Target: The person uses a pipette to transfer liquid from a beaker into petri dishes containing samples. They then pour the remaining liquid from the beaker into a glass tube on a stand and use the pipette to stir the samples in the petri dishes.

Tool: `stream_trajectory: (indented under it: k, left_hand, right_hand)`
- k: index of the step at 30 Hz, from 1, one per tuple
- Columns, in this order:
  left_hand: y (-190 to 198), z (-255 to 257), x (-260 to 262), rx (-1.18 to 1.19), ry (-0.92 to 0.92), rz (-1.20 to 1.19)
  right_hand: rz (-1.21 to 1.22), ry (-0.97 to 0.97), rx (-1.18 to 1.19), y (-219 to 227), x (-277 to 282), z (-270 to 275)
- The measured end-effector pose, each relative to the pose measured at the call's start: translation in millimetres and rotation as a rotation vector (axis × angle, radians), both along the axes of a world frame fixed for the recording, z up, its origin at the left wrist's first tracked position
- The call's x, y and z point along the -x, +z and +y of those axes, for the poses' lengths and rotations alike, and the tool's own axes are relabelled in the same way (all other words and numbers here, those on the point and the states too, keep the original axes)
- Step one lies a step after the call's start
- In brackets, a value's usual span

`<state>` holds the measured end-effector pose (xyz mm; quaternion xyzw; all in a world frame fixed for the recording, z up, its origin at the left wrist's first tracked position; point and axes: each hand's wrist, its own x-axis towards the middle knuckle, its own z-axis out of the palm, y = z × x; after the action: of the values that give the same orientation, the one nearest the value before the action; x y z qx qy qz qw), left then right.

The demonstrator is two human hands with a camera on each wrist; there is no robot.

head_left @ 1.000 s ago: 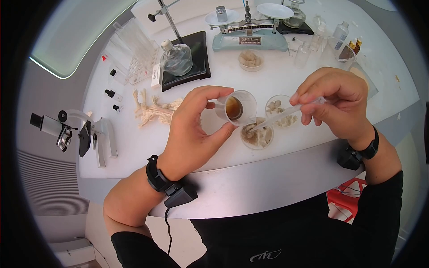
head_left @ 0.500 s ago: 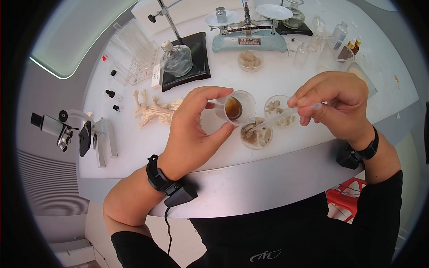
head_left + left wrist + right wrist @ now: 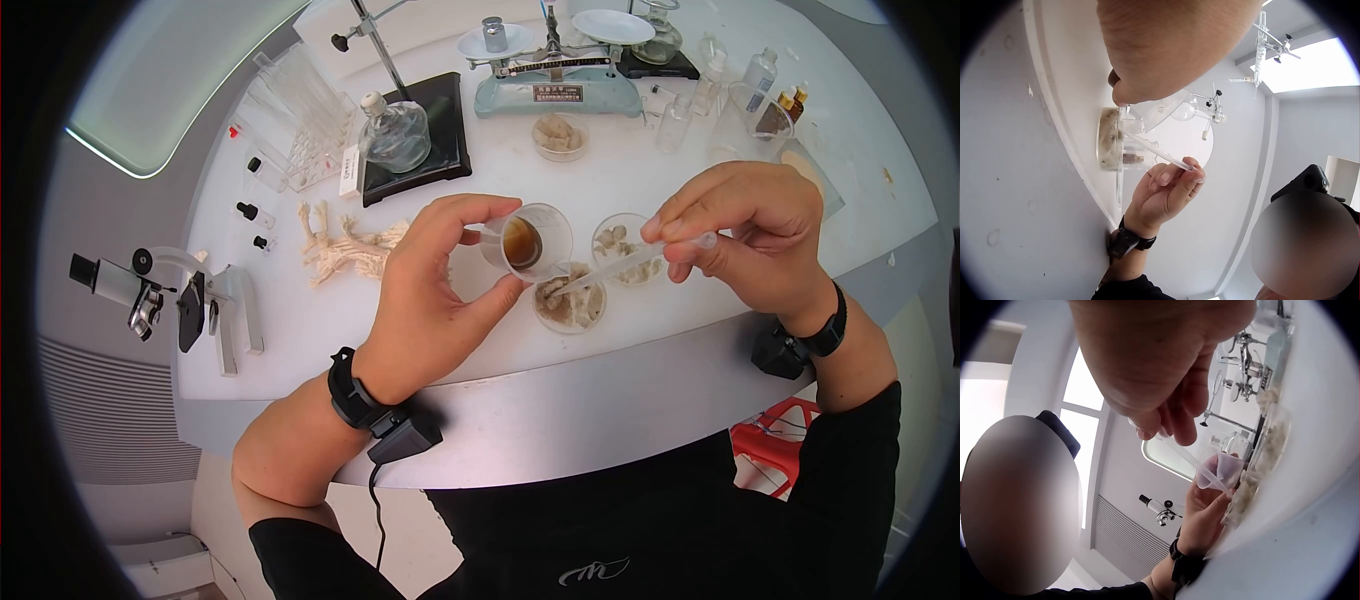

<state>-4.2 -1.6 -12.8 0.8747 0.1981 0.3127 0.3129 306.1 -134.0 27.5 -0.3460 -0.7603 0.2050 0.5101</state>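
Observation:
My left hand [image 3: 435,290] grips a clear plastic cup [image 3: 548,232] between thumb and fingers, tilted, with brown liquid inside. In my right hand [image 3: 750,228] a translucent dropper [image 3: 625,262] is pinched by its upper end; its tip reaches into the near petri dish [image 3: 570,318], which holds brownish wet clumps. Touching or just behind that dish lies a second petri dish [image 3: 612,225] with pale clumps. The left wrist view shows the dropper [image 3: 1160,152] slanting down to the dish [image 3: 1109,140]. The right wrist view has the cup [image 3: 1219,472] close beside the dropper's lower end.
A balance [image 3: 558,92] stands at the back, with another dish [image 3: 560,137] before it. Left are a flask [image 3: 396,135] on a black stand base, chicken feet [image 3: 345,248] and a microscope [image 3: 120,290]. Bottles [image 3: 763,72] and a large beaker are at the back right.
The near dish has shifted slightly left. My right hand, with the dropper, has moved a little left and down; my left hand and the cup look nearly still.

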Motion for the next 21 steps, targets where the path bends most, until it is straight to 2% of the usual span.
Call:
stream_trajectory:
  k: [13, 21]
  left_hand:
    - [-1.8, -0.4, -2.5, -0.001, 0.006, -0.051]
    - [-0.6, -0.6, -0.5, 0.003, 0.006, -0.003]
  right_hand:
    - [0.055, -0.001, 0.037, -6.6, -2.5, 3.6]
    - [0.086, -0.036, 0.079, -4.2, 1.4, 0.9]
